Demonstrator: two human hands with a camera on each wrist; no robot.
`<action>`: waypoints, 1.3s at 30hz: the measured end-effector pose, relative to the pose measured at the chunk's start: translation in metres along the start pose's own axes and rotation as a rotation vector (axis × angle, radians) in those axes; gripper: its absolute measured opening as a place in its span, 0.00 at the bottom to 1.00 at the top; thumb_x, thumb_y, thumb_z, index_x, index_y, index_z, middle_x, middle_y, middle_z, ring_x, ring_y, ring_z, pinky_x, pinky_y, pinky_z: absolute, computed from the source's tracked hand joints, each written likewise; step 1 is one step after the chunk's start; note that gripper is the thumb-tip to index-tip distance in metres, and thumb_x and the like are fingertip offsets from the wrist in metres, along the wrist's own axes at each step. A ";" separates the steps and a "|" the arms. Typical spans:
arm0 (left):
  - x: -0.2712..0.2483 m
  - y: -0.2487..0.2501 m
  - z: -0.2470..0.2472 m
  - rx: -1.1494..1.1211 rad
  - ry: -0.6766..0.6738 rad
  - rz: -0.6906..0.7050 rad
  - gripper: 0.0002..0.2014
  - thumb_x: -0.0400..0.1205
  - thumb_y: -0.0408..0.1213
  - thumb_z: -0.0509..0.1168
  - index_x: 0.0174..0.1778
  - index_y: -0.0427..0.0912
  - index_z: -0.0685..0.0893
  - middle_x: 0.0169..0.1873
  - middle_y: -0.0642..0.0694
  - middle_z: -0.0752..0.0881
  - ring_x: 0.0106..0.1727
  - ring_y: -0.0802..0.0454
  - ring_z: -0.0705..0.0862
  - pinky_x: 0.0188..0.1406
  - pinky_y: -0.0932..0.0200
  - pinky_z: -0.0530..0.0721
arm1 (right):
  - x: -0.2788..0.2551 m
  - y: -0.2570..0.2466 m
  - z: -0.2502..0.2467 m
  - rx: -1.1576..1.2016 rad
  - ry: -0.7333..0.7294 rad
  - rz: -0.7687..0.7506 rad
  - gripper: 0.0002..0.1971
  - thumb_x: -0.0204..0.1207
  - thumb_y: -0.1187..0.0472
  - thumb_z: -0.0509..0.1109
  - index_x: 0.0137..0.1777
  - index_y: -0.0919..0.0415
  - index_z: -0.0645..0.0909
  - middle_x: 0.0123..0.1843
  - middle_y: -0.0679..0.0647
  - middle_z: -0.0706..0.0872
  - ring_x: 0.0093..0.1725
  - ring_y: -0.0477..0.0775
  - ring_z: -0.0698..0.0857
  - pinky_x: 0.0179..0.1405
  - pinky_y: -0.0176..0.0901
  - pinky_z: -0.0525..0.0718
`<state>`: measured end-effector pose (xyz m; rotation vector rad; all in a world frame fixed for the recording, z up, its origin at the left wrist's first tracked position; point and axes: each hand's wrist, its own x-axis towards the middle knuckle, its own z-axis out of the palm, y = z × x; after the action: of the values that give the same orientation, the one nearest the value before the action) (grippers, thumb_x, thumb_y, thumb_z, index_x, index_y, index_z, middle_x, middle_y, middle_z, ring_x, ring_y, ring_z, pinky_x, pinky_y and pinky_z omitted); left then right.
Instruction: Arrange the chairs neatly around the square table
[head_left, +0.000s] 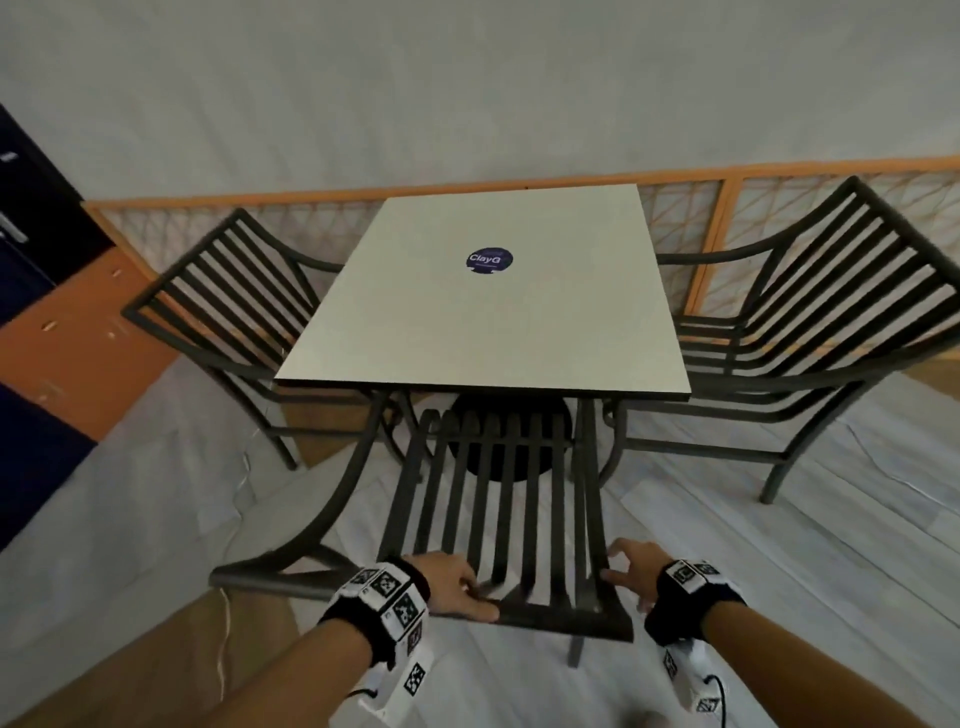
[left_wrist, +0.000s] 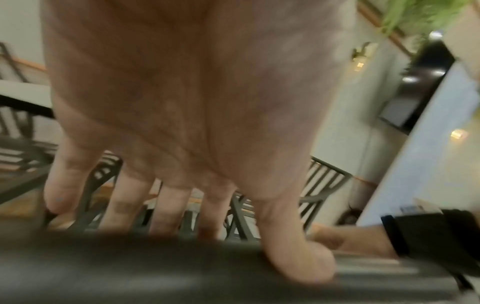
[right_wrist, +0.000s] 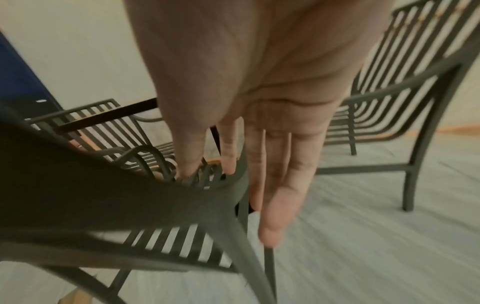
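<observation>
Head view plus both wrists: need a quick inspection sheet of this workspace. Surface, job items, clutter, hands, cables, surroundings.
Surface: square table, pale top, bare except a round dark sticker.
Job's things: near chair partly tucked under the table's near edge; left chair and right chair at the sides, facing in.
Clutter: nothing seen on the table.
Hands: left hand holds the near chair's top rail, thumb on the rail; right hand open at the backrest's right corner, fingers straight.
Cables: thin black cable at the right wrist unit; thin white cord on the floor.
Surroundings: pale wall, wooden lattice railing, grey plank floor, dark blue door.
</observation>
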<state>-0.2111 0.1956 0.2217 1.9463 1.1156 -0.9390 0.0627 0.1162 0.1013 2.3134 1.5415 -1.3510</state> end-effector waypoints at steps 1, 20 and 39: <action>-0.003 -0.008 0.007 -0.053 -0.010 0.014 0.35 0.74 0.66 0.64 0.73 0.50 0.75 0.73 0.45 0.77 0.69 0.43 0.78 0.65 0.52 0.79 | 0.000 -0.004 0.010 0.038 -0.006 0.012 0.24 0.79 0.48 0.64 0.71 0.59 0.69 0.64 0.63 0.81 0.63 0.63 0.82 0.61 0.50 0.79; 0.017 -0.020 0.065 0.195 0.482 0.126 0.18 0.82 0.53 0.60 0.69 0.70 0.74 0.54 0.54 0.90 0.62 0.51 0.83 0.76 0.22 0.52 | -0.003 0.002 0.021 0.239 0.036 0.003 0.16 0.77 0.60 0.68 0.65 0.57 0.82 0.68 0.59 0.83 0.66 0.59 0.80 0.62 0.38 0.71; 0.015 -0.019 0.056 0.159 0.466 0.115 0.24 0.82 0.53 0.62 0.75 0.67 0.68 0.53 0.51 0.90 0.61 0.50 0.84 0.79 0.32 0.57 | -0.016 -0.004 0.013 0.238 0.037 0.011 0.19 0.79 0.50 0.64 0.69 0.52 0.78 0.68 0.60 0.83 0.62 0.60 0.83 0.54 0.41 0.77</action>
<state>-0.2362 0.1617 0.1772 2.4112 1.1899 -0.5362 0.0497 0.1005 0.1057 2.4894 1.4460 -1.5764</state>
